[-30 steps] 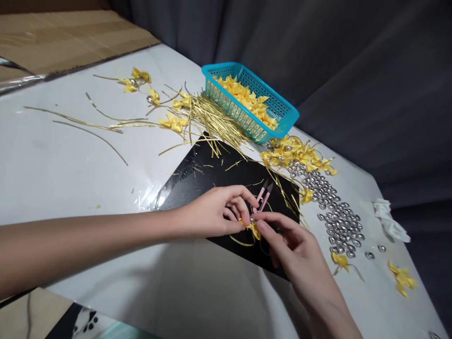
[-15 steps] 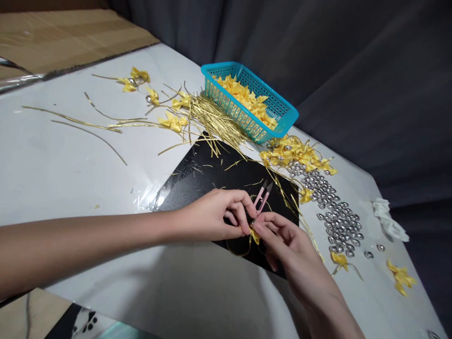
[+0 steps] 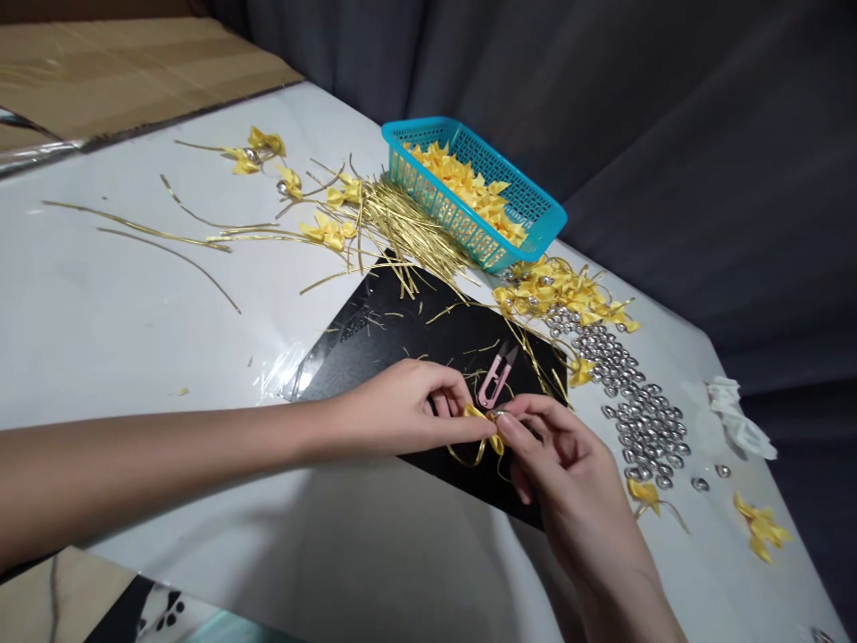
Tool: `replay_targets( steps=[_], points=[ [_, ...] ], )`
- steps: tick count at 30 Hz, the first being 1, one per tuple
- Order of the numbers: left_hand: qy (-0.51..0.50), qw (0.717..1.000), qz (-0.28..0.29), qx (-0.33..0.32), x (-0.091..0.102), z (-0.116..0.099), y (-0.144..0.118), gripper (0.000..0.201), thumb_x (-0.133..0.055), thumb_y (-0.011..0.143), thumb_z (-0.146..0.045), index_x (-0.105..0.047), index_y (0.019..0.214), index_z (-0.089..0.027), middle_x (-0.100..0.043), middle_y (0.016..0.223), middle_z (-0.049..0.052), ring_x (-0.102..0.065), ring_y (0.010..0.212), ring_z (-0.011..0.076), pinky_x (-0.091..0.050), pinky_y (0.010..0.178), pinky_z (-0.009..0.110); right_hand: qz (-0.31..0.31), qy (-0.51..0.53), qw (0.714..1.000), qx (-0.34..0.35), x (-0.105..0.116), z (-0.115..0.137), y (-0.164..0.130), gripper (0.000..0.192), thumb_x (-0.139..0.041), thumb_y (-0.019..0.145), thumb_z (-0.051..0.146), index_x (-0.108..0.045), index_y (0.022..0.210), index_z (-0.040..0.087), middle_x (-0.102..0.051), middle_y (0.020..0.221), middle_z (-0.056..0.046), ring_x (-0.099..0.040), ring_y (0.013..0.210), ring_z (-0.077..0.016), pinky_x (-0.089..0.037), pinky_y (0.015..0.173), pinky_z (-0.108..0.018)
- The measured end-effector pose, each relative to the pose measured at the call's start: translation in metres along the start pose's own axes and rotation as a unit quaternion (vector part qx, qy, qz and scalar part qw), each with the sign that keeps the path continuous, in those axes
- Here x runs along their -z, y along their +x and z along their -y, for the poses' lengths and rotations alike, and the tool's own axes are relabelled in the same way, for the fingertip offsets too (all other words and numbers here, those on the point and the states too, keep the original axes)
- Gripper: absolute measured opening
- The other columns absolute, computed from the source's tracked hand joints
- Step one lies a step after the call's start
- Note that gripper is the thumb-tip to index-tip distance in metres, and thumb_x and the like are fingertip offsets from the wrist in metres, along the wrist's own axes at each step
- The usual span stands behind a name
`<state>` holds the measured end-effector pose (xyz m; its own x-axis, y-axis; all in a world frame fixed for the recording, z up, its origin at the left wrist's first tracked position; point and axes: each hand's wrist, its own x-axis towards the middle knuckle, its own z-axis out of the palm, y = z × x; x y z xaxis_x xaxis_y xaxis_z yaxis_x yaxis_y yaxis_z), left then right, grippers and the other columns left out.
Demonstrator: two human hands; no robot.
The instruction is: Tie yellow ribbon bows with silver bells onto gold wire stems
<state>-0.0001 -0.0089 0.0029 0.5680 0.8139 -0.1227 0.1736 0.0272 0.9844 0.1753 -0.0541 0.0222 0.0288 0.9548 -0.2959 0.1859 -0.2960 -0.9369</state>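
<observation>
Left hand: the left hand point(image 3: 408, 411) reaches in from the left edge to the lower middle of the frame, its thumb and fingers pressed together on the bow point(image 3: 480, 420).
Right hand: the right hand point(image 3: 569, 473) comes up from the lower right, its fingertips pinching the same bow from the other side, right against the left hand's fingertips.
Bow: small and yellow, held between both hands just above the black sheet point(image 3: 402, 330), with a thin gold wire point(image 3: 469, 457) curling out below it; what sits at its centre is too small to tell.
Snips: pink snips point(image 3: 494, 379) lie on the black sheet just above the hands, points toward the upper right, touching neither hand.
Black sheet: lies tilted at mid frame on the white table point(image 3: 134, 313), with short gold scraps scattered on it.
Basket: a blue basket point(image 3: 528, 210) stands at upper middle, filled with yellow bows.
Gold wires: a bundle of gold wires point(image 3: 402, 223) lies just left of the basket, with loose strands and a few bows spread toward the upper left.
Beads: a band of silver beads point(image 3: 636, 411) runs down the right side of the sheet, with a heap of finished bows point(image 3: 562, 290) above it.
Paper: crumpled white paper point(image 3: 736, 415) lies at the right table edge.
Cardboard: cardboard point(image 3: 120, 71) fills the upper left corner.
</observation>
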Motion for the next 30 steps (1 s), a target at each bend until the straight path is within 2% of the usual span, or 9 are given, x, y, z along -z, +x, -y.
replay_targets(
  steps=[4,7,10,12,15,21,23,26,30],
  points=[
    [0.012,0.994,-0.104,-0.016,-0.001,0.003,-0.002,0.031,-0.065,0.071,-0.038,-0.048,0.061,-0.015,-0.042,0.055,-0.006,-0.036,0.049,0.0051,-0.027,0.043,0.016,-0.016,0.028,0.999,0.021,-0.003,0.0,-0.002,0.026,-0.072,0.072,0.036,-0.057,0.085,0.019,-0.055,0.078,0.002,-0.036,0.038,0.0014,-0.03,0.032,-0.01],
    [-0.022,0.998,-0.057,0.009,-0.002,0.002,-0.004,0.033,-0.061,0.074,-0.04,-0.052,0.058,-0.013,-0.043,0.05,-0.005,-0.037,0.047,0.0053,-0.024,0.041,0.017,-0.011,0.063,0.998,0.018,-0.006,0.0,-0.002,0.025,-0.073,0.072,0.033,-0.057,0.084,0.019,-0.057,0.08,0.001,-0.037,0.039,0.0014,-0.033,0.033,-0.009],
    [-0.097,0.994,0.018,0.04,-0.001,0.0,-0.003,0.024,-0.061,0.075,-0.036,-0.063,0.073,-0.012,-0.058,0.061,0.0,-0.051,0.055,0.0083,-0.036,0.048,0.017,-0.002,0.082,0.997,0.008,-0.008,0.0,-0.003,0.025,-0.072,0.072,0.033,-0.056,0.086,0.019,-0.059,0.086,-0.001,-0.041,0.042,-0.0005,-0.036,0.035,-0.01],
    [-0.14,0.988,0.044,0.049,-0.001,-0.002,-0.002,0.018,-0.063,0.074,-0.029,-0.065,0.079,-0.011,-0.062,0.067,0.001,-0.056,0.06,0.0091,-0.041,0.054,0.018,0.0,0.089,0.996,0.002,-0.008,0.001,-0.004,0.026,-0.072,0.072,0.034,-0.056,0.086,0.019,-0.06,0.086,-0.002,-0.042,0.044,-0.0018,-0.037,0.035,-0.01],
    [-0.158,0.985,0.052,0.048,0.0,-0.002,-0.001,0.011,-0.065,0.073,-0.021,-0.066,0.078,-0.011,-0.064,0.068,0.001,-0.056,0.061,0.0078,-0.042,0.056,0.017,0.004,0.101,0.995,-0.008,-0.009,0.002,-0.004,0.027,-0.073,0.071,0.034,-0.056,0.084,0.019,-0.061,0.084,-0.003,-0.042,0.046,-0.0031,-0.037,0.035,-0.01],
    [-0.165,0.983,0.056,0.058,0.0,-0.001,-0.001,0.017,-0.069,0.068,-0.02,-0.067,0.081,-0.011,-0.063,0.065,0.0,-0.056,0.061,0.0082,-0.043,0.056,0.018,0.019,0.106,0.994,-0.022,-0.012,0.002,-0.005,0.027,-0.073,0.07,0.035,-0.057,0.083,0.018,-0.061,0.091,-0.004,-0.045,0.05,-0.0039,-0.036,0.035,-0.01],
    [-0.164,0.983,0.041,0.07,0.0,0.0,0.001,0.014,-0.068,0.067,-0.015,-0.066,0.079,-0.01,-0.061,0.063,-0.001,-0.055,0.059,0.0078,-0.043,0.057,0.018,-0.004,0.11,0.994,-0.02,-0.012,0.004,-0.005,0.028,-0.074,0.069,0.036,-0.058,0.084,0.018,-0.059,0.092,-0.004,-0.043,0.05,-0.0037,-0.034,0.035,-0.011],
    [-0.162,0.984,0.023,0.071,0.002,0.001,0.003,0.014,-0.066,0.066,-0.01,-0.065,0.08,-0.01,-0.059,0.062,-0.002,-0.054,0.057,0.0063,-0.042,0.055,0.017,-0.087,0.128,0.988,-0.009,-0.007,0.008,-0.003,0.031,-0.076,0.064,0.034,-0.058,0.083,0.018,-0.05,0.075,0.001,-0.03,0.044,-0.0007,-0.025,0.033,-0.011],
    [-0.181,0.981,0.044,0.062,0.007,0.002,0.006,0.028,-0.066,0.07,-0.013,-0.058,0.097,-0.011,-0.058,0.063,-0.004,-0.056,0.056,0.0063,-0.044,0.056,0.018,-0.145,0.145,0.978,0.031,0.003,0.017,0.0,0.026,-0.074,0.067,0.031,-0.054,0.08,0.019,-0.029,0.06,0.006,-0.016,0.043,-0.0025,-0.018,0.035,-0.015]
  ],
)
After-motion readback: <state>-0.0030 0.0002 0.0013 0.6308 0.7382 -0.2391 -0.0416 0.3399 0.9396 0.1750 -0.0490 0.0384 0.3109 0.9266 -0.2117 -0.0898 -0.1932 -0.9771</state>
